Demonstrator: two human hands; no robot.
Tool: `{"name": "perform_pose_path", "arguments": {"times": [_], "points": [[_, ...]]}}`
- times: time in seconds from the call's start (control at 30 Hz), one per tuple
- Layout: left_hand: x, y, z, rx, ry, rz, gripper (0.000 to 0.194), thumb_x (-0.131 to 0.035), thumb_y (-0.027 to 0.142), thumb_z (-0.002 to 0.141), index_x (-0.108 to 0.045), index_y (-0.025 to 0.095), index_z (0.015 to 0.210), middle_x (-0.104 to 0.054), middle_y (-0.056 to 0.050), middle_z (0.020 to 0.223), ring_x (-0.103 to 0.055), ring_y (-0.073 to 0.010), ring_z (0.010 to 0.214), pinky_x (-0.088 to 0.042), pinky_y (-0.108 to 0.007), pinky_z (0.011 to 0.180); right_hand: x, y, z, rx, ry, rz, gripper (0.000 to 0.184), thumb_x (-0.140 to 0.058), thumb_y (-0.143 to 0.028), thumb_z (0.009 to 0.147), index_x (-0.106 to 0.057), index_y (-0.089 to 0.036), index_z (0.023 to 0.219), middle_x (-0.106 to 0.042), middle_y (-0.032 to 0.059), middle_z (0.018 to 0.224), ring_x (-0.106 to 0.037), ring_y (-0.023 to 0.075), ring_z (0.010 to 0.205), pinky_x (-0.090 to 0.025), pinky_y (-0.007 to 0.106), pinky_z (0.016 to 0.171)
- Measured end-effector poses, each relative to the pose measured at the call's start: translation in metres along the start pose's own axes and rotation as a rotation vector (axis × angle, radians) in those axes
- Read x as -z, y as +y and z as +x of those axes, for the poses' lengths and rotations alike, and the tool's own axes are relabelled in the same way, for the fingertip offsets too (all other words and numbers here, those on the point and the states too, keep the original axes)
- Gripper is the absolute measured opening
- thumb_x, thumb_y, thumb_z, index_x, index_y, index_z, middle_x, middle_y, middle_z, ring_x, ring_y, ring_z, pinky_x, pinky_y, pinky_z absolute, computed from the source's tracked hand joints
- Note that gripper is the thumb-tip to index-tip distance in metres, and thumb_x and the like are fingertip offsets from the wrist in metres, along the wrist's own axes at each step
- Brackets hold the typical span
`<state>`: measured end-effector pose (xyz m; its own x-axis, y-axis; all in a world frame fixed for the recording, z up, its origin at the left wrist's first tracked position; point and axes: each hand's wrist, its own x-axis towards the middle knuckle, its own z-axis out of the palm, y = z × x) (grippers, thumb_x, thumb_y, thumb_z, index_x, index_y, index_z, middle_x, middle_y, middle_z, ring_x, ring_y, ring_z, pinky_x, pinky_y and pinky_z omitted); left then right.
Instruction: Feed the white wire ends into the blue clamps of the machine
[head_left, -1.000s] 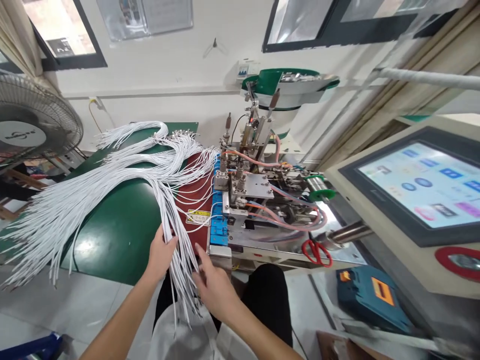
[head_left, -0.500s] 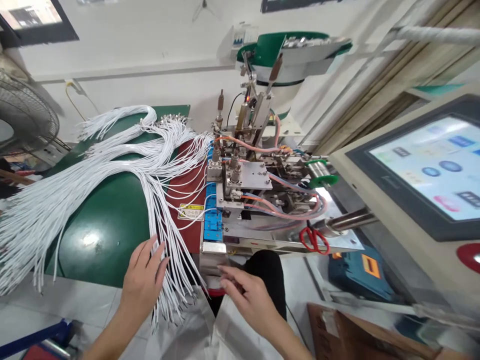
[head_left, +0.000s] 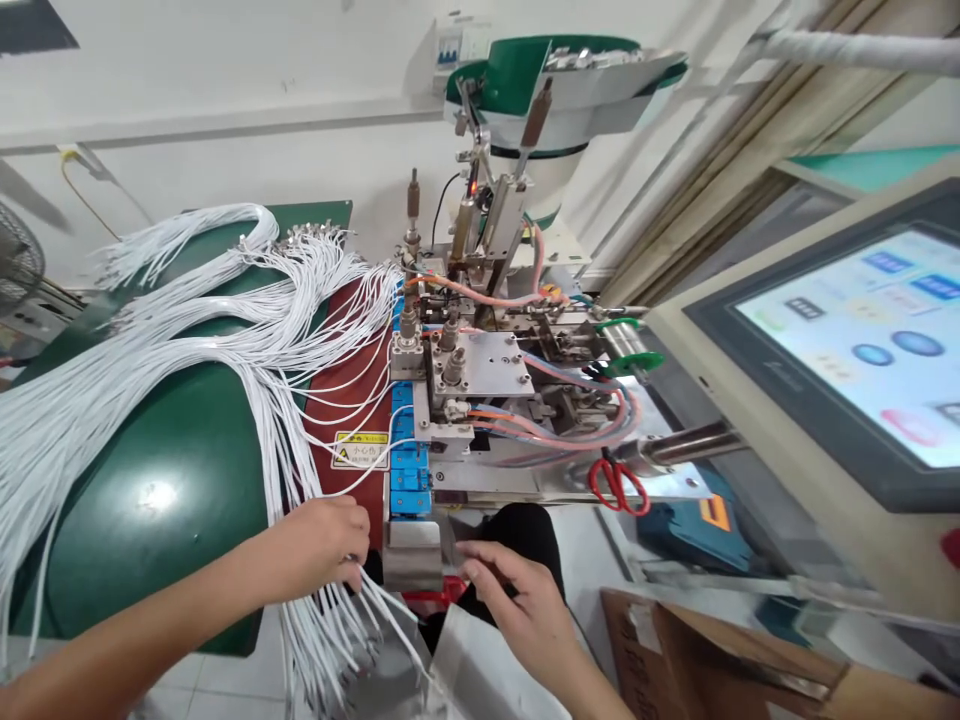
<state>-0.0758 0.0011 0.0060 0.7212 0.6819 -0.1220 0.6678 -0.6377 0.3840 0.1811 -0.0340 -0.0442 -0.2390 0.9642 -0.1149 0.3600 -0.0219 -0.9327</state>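
Note:
My left hand is curled over a hanging bundle of thin white wires at the front edge of the green table, fingers closed round several strands. More white wires fan out across the green top toward the left. My right hand hovers just below the metal chute of the machine, fingers loosely bent and apart, holding nothing I can see. A white bag or cloth lies between my hands.
Red-handled scissors hang at the machine's front. A touch screen panel stands at the right. A green feeder bowl sits behind the machine. A cardboard box and a blue case lie below right.
My left hand went from flat on the wires to curled around them, lower and further right. My right hand drew down and right, below the chute. The view tilted downward.

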Motion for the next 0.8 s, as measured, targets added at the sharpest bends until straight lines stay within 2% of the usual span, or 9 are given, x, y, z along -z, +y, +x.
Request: {"name": "perform_pose_path", "arguments": {"times": [0.1,0.17,0.27,0.37,0.47,0.53,0.63,0.8], "points": [[0.008,0.007,0.006,0.007,-0.152,-0.257,0.013,-0.057,0.03,0.08,-0.066,0.023,0.074,-0.065,0.006,0.072,-0.059,-0.0068,0.066,-0.04,-0.014,0.062,0.003,0.003,0.003,-0.011,0.018,0.03,0.024,-0.049,-0.033,0.082,-0.067,-0.017,0.087,-0.068,0.005,0.068,-0.062,0.0149,0.058,-0.048,0.021,0.052],[0.008,0.014,0.009,0.068,-0.207,-0.348,0.018,-0.05,0.028,0.086,-0.065,0.022,0.079,-0.066,0.005,0.074,-0.06,-0.0073,0.067,-0.04,-0.015,0.061,0.003,0.006,0.004,-0.017,0.024,0.06,0.024,-0.049,-0.033,0.082,-0.066,-0.017,0.087,-0.067,0.0043,0.066,-0.06,0.0141,0.056,-0.047,0.02,0.051],[0.002,0.023,0.01,0.134,-0.191,-0.206,0.021,-0.047,0.032,0.087,-0.063,0.02,0.079,-0.065,0.002,0.073,-0.058,-0.0116,0.067,-0.038,-0.021,0.061,0.002,0.006,0.006,-0.017,0.033,0.09,0.024,-0.049,-0.033,0.082,-0.066,-0.017,0.086,-0.067,0.004,0.063,-0.059,0.0133,0.053,-0.046,0.02,0.049],[-0.005,0.026,0.005,0.063,-0.214,-0.032,0.018,-0.055,0.038,0.08,-0.061,0.021,0.08,-0.063,0.0,0.077,-0.055,-0.0162,0.075,-0.036,-0.026,0.067,0.001,0.004,0.007,-0.019,0.031,0.097,0.024,-0.049,-0.034,0.081,-0.066,-0.017,0.086,-0.066,0.0037,0.062,-0.058,0.0131,0.052,-0.046,0.02,0.049],[-0.01,0.021,-0.003,0.023,-0.233,0.134,0.014,-0.056,0.029,0.081,-0.06,0.019,0.071,-0.061,-0.002,0.075,-0.051,-0.0179,0.076,-0.033,-0.031,0.073,0.0,0.004,0.007,-0.035,0.036,0.098,0.024,-0.05,-0.034,0.081,-0.066,-0.017,0.084,-0.066,0.0038,0.062,-0.058,0.0133,0.053,-0.046,0.02,0.051],[-0.011,0.017,-0.007,0.016,-0.237,0.148,0.017,-0.054,0.029,0.082,-0.06,0.019,0.07,-0.06,-0.001,0.073,-0.049,-0.0173,0.075,-0.032,-0.031,0.074,0.0,0.006,0.007,-0.045,0.039,0.103,0.025,-0.049,-0.035,0.081,-0.066,-0.017,0.085,-0.066,0.004,0.063,-0.057,0.013,0.052,-0.046,0.02,0.05],[-0.012,0.013,-0.009,0.001,-0.242,0.112,0.02,-0.057,0.038,0.079,-0.059,0.021,0.07,-0.061,0.001,0.074,-0.049,-0.0173,0.077,-0.031,-0.032,0.076,-0.002,0.008,0.006,-0.048,0.034,0.109,0.026,-0.049,-0.036,0.082,-0.066,-0.016,0.085,-0.065,0.0042,0.063,-0.056,0.0129,0.052,-0.046,0.02,0.05],[-0.004,0.016,-0.003,0.004,-0.282,0.193,0.019,-0.061,0.034,0.076,-0.061,0.018,0.066,-0.063,-0.002,0.069,-0.05,-0.0189,0.074,-0.032,-0.032,0.07,-0.002,0.01,0.005,-0.025,0.031,0.099,0.028,-0.048,-0.037,0.082,-0.066,-0.016,0.086,-0.065,0.0049,0.064,-0.056,0.0132,0.053,-0.046,0.021,0.051]]}}
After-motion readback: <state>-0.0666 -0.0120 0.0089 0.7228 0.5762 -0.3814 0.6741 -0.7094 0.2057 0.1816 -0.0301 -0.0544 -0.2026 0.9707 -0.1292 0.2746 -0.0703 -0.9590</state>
